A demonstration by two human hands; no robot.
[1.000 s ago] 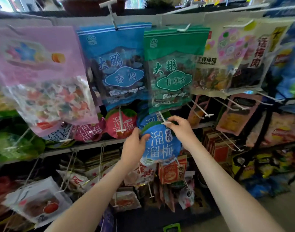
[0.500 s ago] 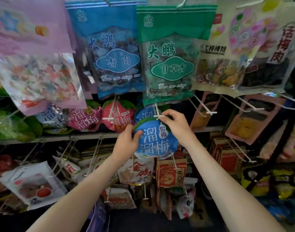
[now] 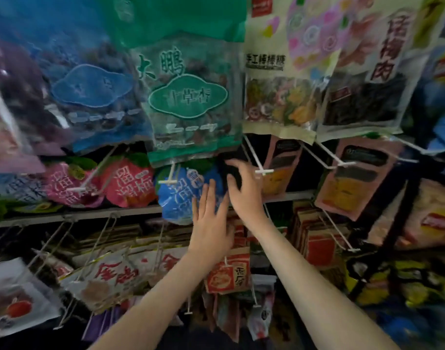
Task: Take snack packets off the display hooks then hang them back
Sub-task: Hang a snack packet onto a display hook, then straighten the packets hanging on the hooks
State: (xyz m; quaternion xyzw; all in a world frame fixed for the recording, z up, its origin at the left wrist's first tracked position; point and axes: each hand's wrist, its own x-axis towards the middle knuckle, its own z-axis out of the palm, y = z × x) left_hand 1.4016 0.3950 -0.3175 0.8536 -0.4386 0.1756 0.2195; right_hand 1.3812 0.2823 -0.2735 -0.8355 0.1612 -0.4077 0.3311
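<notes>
Head view: both my hands are up at the rack, side by side. My left hand point(image 3: 211, 231) has its fingers straight and spread, the tips overlapping the right edge of the round blue packet point(image 3: 178, 198); blur hides whether they touch. My right hand point(image 3: 244, 193) is loosely spread and holds nothing. The blue packet hangs on its hook point(image 3: 167, 181), up-left of my left hand.

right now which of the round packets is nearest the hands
The blue round packet under the green bag: the left hand overlaps its right edge, while the pink round packets hang further left.
</notes>
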